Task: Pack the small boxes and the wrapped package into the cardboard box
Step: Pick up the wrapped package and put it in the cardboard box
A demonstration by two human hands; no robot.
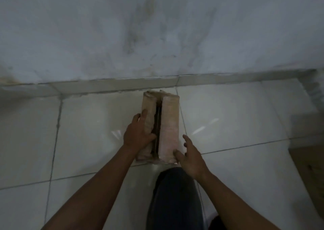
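Observation:
A tan cardboard box (169, 124) stands on the tiled floor close to the wall, its two long top flaps folded nearly together with a dark narrow gap between them. My left hand (138, 133) lies on the left flap, fingers curled over its inner edge into the gap. My right hand (190, 152) is at the box's near right corner, fingers spread, the thumb touching the right flap's near end. What is inside the box is hidden. No small boxes or wrapped package show outside it.
A stained white wall (157, 37) rises just behind the box, with a low tiled skirting (122, 85) at its foot. My knee in dark trousers (175, 198) is directly below the box. A brown cardboard piece (310, 165) lies at the right edge.

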